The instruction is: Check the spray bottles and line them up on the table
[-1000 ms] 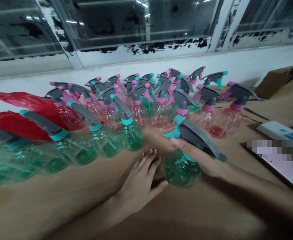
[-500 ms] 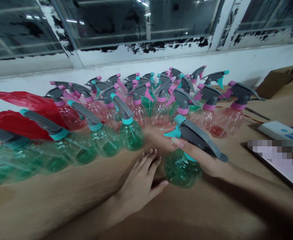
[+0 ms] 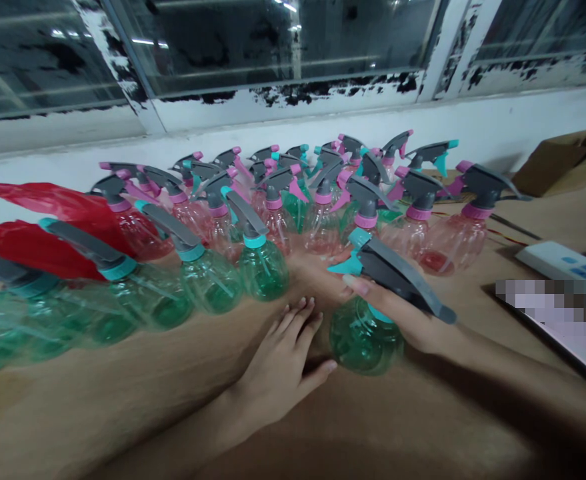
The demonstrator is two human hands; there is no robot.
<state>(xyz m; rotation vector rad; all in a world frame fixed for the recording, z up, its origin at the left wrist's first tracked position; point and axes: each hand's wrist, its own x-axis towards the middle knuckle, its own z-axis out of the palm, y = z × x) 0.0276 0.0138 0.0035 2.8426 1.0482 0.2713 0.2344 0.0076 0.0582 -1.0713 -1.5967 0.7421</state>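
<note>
My right hand [image 3: 397, 303] is closed around the neck of a green spray bottle [image 3: 365, 343] with a grey and turquoise trigger head. The bottle is slightly tilted, its nozzle turned to the far left. My left hand [image 3: 285, 357] lies flat on the wooden table [image 3: 173, 407], palm down and fingers apart, just left of that bottle and holding nothing. Beyond its fingertips is a green spray bottle [image 3: 264, 270] with a turquoise collar, the near end of a row of green bottles [image 3: 147, 303] running off to the left.
Several pink spray bottles [image 3: 323, 227] and some green ones crowd the back of the table along the wall. Red plastic bags [image 3: 67, 220] lie at the left. At the right are a cardboard box [image 3: 553, 163], a white device [image 3: 567, 263] and a blurred-out flat panel [image 3: 557, 327].
</note>
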